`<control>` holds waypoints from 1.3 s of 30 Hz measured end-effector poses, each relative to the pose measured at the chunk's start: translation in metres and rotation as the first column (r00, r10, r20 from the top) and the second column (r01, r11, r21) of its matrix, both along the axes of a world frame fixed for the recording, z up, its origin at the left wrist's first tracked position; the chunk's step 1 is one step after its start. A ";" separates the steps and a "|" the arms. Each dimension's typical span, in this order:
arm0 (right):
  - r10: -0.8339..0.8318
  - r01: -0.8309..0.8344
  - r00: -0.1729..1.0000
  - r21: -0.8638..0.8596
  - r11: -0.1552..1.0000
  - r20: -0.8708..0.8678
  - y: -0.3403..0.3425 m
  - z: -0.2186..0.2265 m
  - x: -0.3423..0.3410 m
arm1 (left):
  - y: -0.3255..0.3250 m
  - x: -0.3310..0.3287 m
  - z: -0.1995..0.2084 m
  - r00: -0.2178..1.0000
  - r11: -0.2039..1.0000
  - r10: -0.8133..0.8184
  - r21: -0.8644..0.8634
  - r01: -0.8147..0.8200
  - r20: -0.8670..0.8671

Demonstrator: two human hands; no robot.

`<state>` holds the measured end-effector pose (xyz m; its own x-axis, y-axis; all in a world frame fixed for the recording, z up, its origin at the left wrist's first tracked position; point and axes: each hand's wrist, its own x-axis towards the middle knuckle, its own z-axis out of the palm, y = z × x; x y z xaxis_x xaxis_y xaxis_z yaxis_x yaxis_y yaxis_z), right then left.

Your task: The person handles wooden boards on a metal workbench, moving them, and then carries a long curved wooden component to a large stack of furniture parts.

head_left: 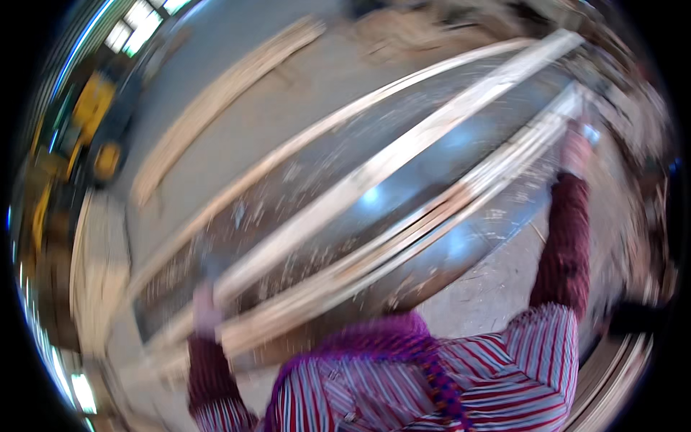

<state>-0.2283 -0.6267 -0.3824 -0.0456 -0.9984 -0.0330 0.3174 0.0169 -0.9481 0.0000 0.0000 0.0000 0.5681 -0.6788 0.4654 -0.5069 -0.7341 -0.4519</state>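
Seemingly handling boards (pixel 497 164) across the counter (pixel 450 155), with left hand (pixel 206 311) near its left end, right hand (pixel 575 151) near its right; cannot tell either's openness or hold; next needs even control

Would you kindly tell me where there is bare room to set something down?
Two flecked but otherwise bare bands of dark metal tabletop show: between the thin, pale far wooden strip and the broad, pale middle wooden strip, and between that and the near, pale bundle of wooden strips. It is crowded along the bundle.
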 end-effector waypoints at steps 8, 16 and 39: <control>0.515 -0.513 0.857 -0.059 0.857 0.024 0.198 0.040 0.010 | -0.050 -0.073 -0.291 0.661 0.931 0.256 -0.004 -0.365 -0.706; 0.687 -0.695 0.719 0.078 0.715 0.108 0.319 0.059 0.054 | -0.039 -0.099 -0.302 0.556 0.970 0.042 -0.100 -0.223 -0.830; 0.909 -0.919 0.391 0.101 0.380 0.143 0.453 0.050 -0.018 | 0.164 -0.080 -0.310 0.424 0.972 0.000 -0.099 -0.212 -0.906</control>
<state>-0.2465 -0.1737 -0.3329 0.8989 -0.4151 -0.1399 0.0731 0.4571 -0.8864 -0.0798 0.1640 -0.3102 0.7948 -0.5506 -0.2553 -0.4570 -0.8197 0.3453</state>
